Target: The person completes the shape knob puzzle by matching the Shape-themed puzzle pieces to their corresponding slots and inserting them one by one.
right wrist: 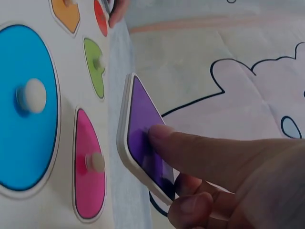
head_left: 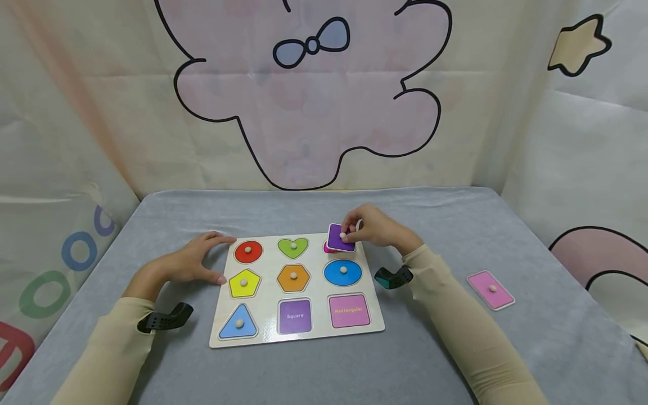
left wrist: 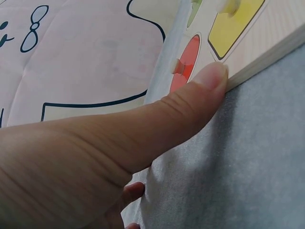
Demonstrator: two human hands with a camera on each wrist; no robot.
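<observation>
A purple square puzzle piece [head_left: 336, 238] hangs over the far right corner of the white puzzle board [head_left: 268, 304], its knob pinched between the thumb and fingers of my right hand [head_left: 378, 226]. In the right wrist view the piece [right wrist: 143, 119] is tilted and apart from the board, beside the pink piece [right wrist: 86, 186]. My left hand [head_left: 189, 260] steadies the board's left side, the thumb on the edge near the yellow pentagon [head_left: 244, 283] and the fingers stretched toward the far left corner. Two recesses in the near row lie bare, labelled Square [head_left: 295, 316] and Rectangular [head_left: 349, 311].
A pink rectangle piece [head_left: 491, 289] with a knob lies on the grey cloth to the right. Seated in the board are a red oval [head_left: 248, 252], a green heart [head_left: 292, 247], an orange hexagon [head_left: 293, 278], a blue oval [head_left: 342, 273] and a blue triangle [head_left: 238, 322].
</observation>
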